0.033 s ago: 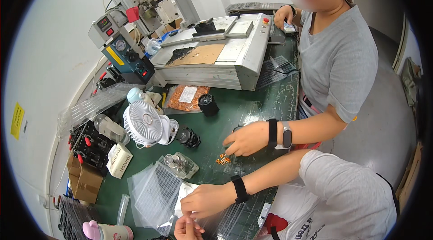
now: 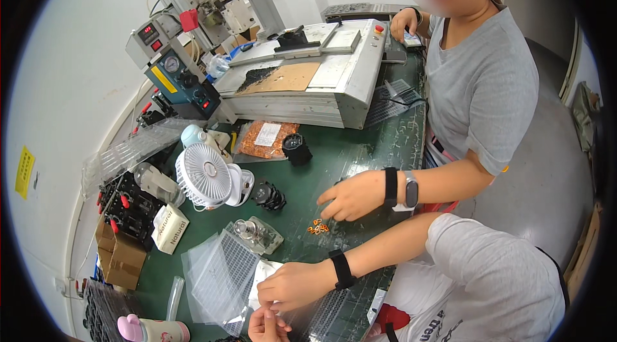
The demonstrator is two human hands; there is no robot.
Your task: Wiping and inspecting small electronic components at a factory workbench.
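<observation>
At the lower edge, left hand (image 2: 267, 327) and right hand (image 2: 295, 285) with fingertips meeting; fingers of each grip bent inward, cannot tell if clamped on anything. Just beside the right hand, a white sheet (image 2: 265, 269), flat and partly covered; below its wrist, a thin perforated sheet (image 2: 331, 306). To the left, overlapping translucent plastic sheets (image 2: 215, 278), a clear tube (image 2: 174, 298) and a pink-lidded bottle (image 2: 154, 329). Beyond, on the scratched green table (image 2: 360, 143), a squat glass bottle (image 2: 257, 236), small orange pieces (image 2: 318, 227) in a loose heap and, in the way on the right, a co-worker's hand (image 2: 352, 196). Farther, ribbed black cylinders (image 2: 268, 196) and a round white plastic fan (image 2: 205, 175) with slatted guard. Behind, a clear bag (image 2: 267, 138) of orange pieces, then a grey metal machine (image 2: 289, 105) carrying brown cardboard (image 2: 289, 78).
</observation>
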